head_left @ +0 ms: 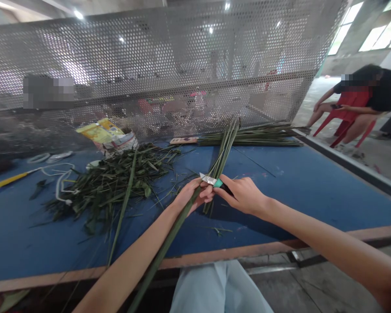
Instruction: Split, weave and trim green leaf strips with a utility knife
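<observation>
My left hand (193, 195) is closed around a long bunch of green palm leaves (224, 150), which runs from my lap area up across the blue table (247, 195). My right hand (243, 194) grips a small knife (208, 179) with a teal handle, and its silver blade lies against the leaves beside my left fingers. A heap of cut green leaf pieces (107, 182) lies on the table to the left of my hands. Behind the bunch, a neat stack of long stripped leaf ribs (250, 137) lies along the far edge.
A perforated metal screen (150, 65) rises behind the table. A yellow printed bag (99, 132) and a white cord (60, 180) lie at the far left. A person sits on a red plastic chair (345, 121) at the right. The table's near edge has a wooden trim (234, 254).
</observation>
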Tool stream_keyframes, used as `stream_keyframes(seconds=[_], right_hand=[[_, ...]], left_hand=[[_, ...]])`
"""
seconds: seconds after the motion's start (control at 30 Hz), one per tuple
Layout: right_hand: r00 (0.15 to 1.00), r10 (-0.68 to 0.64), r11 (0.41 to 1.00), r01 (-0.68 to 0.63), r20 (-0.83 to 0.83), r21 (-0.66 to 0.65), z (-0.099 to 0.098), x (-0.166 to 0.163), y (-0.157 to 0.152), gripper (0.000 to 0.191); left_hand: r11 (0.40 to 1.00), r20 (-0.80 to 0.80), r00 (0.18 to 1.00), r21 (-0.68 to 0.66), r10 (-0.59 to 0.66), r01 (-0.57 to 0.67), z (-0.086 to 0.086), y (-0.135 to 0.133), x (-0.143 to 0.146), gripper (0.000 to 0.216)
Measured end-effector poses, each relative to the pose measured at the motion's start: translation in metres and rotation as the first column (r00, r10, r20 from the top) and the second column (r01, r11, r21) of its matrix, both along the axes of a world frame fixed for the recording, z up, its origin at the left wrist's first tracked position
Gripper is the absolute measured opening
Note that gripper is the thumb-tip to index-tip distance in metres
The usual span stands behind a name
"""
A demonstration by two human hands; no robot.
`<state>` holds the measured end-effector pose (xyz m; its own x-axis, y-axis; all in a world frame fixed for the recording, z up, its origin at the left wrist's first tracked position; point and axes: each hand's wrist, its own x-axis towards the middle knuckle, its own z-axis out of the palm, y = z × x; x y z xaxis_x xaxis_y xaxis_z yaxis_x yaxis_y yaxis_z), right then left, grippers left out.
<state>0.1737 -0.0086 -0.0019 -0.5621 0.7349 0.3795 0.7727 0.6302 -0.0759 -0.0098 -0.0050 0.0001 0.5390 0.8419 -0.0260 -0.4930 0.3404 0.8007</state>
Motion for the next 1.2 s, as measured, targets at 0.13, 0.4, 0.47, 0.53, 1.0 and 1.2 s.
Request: stream_keyframes(seconds=[0.13, 0.4, 0.47, 0.53, 1.0, 1.2], right_hand=[[1.0, 0.009, 1.0, -0.009, 0.001, -0.009, 0.0002, 0.0004, -0.0002, 0.04], [0.999, 0.032, 0.999, -0.032, 0.007, -0.029, 0.0026, 0.0008, 0.0001, 0.04], [0.999, 0.032, 0.999, -0.031, 0.014, -0.032, 0.0025, 0.0009, 0.0003, 0.04], [0.999, 0.024, 0.999, -0.023, 0.023, -0.03, 0.0023, 0.001, 0.0006, 0.04], [0.998, -0.05, 0.998, 0.052, 0.043, -0.033, -0.0035, 0.0002, 0.0054, 0.041], [1.0, -0.024, 0.996, 0.025, 0.012, -0.088, -0.0016, 0.0017, 0.007, 0.04]], left_hand=[[1.0, 0.0, 1.0, -0.004, -0.004, 0.004, 0.0001, -0.0004, -0.0002, 0.026], [1.0, -0.037, 0.999, -0.018, 0.022, -0.022, 0.0003, -0.0003, 0.0017, 0.027], [0.999, -0.053, 0.998, -0.028, 0.036, -0.037, 0.0011, -0.0007, 0.0027, 0.027], [0.998, -0.062, 0.997, -0.034, 0.048, -0.05, 0.0023, -0.001, 0.0038, 0.026], [0.993, -0.037, 0.994, 0.056, 0.105, -0.103, -0.0047, 0.0032, 0.0062, 0.019], [0.993, -0.046, 0.993, 0.055, 0.11, -0.107, -0.0024, 0.0011, 0.0066, 0.019]])
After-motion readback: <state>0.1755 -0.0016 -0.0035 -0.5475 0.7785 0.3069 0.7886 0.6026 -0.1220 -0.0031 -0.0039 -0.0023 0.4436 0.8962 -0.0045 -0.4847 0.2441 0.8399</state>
